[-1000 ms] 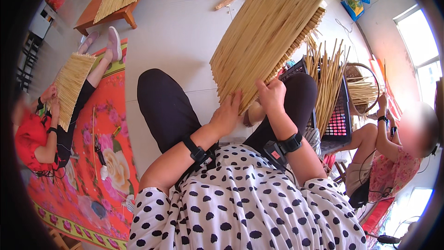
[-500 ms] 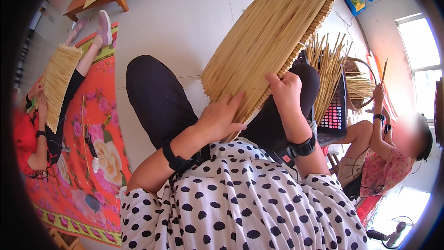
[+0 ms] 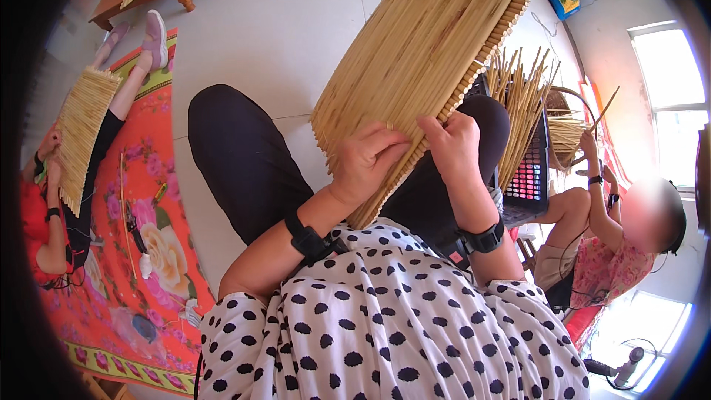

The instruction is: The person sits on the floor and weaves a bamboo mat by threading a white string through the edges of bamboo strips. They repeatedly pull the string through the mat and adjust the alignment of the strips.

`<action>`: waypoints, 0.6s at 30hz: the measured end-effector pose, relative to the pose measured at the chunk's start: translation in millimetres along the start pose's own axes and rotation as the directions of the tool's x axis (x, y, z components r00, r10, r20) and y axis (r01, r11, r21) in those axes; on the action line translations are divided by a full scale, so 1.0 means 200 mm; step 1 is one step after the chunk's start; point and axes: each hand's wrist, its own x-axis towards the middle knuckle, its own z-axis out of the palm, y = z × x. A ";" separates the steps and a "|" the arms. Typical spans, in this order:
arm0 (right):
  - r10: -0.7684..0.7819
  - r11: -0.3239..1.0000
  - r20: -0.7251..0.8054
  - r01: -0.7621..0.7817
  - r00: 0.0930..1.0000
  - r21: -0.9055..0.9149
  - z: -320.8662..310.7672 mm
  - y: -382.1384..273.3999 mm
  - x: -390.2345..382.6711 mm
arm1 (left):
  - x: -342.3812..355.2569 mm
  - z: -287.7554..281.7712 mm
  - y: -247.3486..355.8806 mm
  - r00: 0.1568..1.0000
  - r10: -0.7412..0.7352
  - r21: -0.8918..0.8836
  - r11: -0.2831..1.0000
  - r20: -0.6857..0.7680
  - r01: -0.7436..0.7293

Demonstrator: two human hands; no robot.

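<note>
A stiff mat of pale yellow plant stalks [image 3: 415, 52], laid side by side, slants across my lap with its far end raised beyond my knees. The cut stalk ends form a thick stepped edge along its right side. My right hand [image 3: 452, 148] is closed on this edge, thumb on top and fingers curled beneath, partly hidden. Resting on the mat's near part, my left hand [image 3: 370, 159] has thumb and forefinger drawn together close to the right edge. Whatever lies between those fingertips is too small to make out.
At my right a black plastic crate [image 3: 529, 178] holds loose stalks [image 3: 518, 118], with a wicker basket [image 3: 566, 100] behind it. A co-worker [image 3: 603, 252] sits there holding a stalk. On the left another person handles a similar mat [image 3: 85, 126] above a red floral floor covering [image 3: 159, 207].
My left hand has gone from lying spread on the mat to a pinch nearer its right edge. My right hand keeps its grip. The co-worker's stalk at right has tilted.
</note>
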 end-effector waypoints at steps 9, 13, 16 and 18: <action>-0.007 0.997 0.001 0.007 1.000 -0.078 -0.05 0.06 0.06 | 0.11 -0.15 0.20 0.934 0.229 0.064 0.973 -0.274 -0.220; -0.011 0.999 -0.009 0.011 1.000 -0.036 -0.06 0.02 0.02 | 0.21 -0.38 0.27 0.856 0.260 -0.104 0.935 -0.446 -0.339; -0.042 0.997 0.013 0.042 0.999 -0.058 -0.03 0.03 0.04 | 0.17 -0.37 0.38 0.964 -0.074 -0.563 0.822 -0.254 -0.085; -0.067 0.996 0.042 0.069 0.997 -0.051 -0.01 0.01 0.03 | 0.14 -0.45 0.43 0.989 -0.146 -0.743 0.659 0.025 0.116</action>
